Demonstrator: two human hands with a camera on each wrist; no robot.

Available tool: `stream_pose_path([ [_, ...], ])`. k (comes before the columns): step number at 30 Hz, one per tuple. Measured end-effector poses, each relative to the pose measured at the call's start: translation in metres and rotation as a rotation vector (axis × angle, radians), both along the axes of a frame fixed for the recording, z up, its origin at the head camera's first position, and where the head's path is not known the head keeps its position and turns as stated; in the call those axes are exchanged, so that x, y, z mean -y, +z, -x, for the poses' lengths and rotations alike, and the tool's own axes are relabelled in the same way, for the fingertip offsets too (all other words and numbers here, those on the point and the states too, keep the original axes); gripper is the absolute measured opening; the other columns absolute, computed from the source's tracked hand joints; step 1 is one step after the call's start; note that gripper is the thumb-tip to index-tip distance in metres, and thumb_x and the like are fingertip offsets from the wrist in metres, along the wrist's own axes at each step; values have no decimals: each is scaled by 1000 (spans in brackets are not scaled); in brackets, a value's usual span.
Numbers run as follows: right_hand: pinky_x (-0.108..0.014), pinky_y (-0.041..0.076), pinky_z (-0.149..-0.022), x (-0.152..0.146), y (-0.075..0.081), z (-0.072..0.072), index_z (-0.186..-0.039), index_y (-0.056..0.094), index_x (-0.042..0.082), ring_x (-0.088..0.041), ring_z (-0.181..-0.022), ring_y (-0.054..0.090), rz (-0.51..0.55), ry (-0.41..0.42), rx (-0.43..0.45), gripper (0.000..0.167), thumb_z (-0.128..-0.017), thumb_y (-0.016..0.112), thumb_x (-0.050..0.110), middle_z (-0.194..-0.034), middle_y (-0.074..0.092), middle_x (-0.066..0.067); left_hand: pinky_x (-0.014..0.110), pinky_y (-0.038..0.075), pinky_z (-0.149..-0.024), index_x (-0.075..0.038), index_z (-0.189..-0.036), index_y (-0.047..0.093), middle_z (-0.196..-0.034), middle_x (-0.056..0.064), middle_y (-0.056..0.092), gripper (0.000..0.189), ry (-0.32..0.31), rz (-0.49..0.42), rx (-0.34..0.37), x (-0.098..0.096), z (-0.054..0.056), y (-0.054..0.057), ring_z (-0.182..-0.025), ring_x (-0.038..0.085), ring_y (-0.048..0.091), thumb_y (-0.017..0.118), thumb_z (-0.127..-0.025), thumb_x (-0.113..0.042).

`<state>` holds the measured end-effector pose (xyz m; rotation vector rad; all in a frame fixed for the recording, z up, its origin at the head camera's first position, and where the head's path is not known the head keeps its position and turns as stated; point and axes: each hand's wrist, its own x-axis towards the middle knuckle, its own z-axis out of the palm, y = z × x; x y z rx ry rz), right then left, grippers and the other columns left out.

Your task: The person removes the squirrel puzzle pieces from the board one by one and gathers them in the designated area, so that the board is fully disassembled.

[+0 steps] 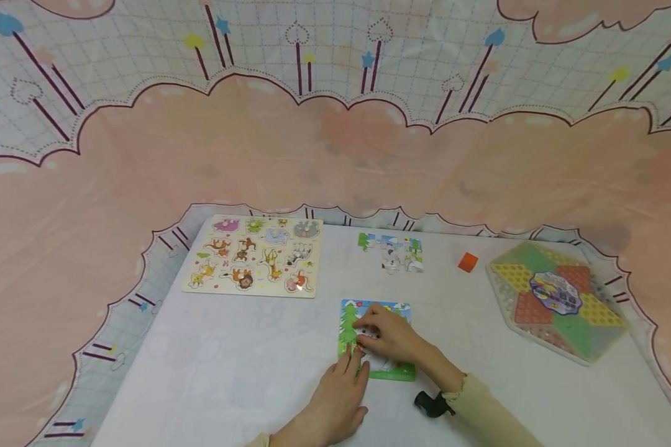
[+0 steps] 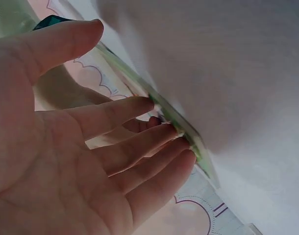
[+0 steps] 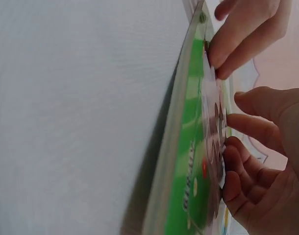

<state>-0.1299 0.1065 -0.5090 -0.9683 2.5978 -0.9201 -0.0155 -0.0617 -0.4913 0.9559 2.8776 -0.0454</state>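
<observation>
On the white table lies a square jigsaw puzzle board with a green tree, blue sky and a pale figure partly hidden by the hands. My left hand touches the board's lower left part with nearly straight fingers, and its thumb stands apart. Over the middle of the board is my right hand, its index fingertip on the surface and its thumb apart from it. The right hand's other fingers curl against the board in the right wrist view. No piece shows between its fingers. Behind the board lie several joined and loose jigsaw pieces.
A wooden animal puzzle board lies at the back left. To the right are a small orange block and a clear hexagonal box with coloured sections. A black object sits by the right wrist. Patterned cloth surrounds the table.
</observation>
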Motion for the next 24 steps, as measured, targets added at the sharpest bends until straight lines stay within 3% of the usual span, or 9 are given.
stream_pose_path([
  [7,-24,40,-63,5,-1,2,-116,73,10,-7,-73,42,12,-15,-21,30,-91,71,26,-97,53,5,34,47,-97,-6,-138,55,-148,19,43,69,4,28,41,-1,0,2,-137,36,38,65,-89,-53],
  [16,-25,43,-66,11,-5,7,-101,71,14,-11,-77,49,99,-74,90,15,-89,73,23,-91,54,4,33,48,-93,-7,-137,56,-146,18,45,70,-9,46,10,-2,-1,0,-136,34,41,65,-88,-55],
  [24,-25,47,-64,13,-3,14,-95,65,11,-8,-71,56,189,-23,210,9,-89,72,14,-81,61,6,31,47,-93,-9,-137,57,-144,16,47,70,-9,79,-44,-4,-3,1,-134,32,43,64,-87,-57],
])
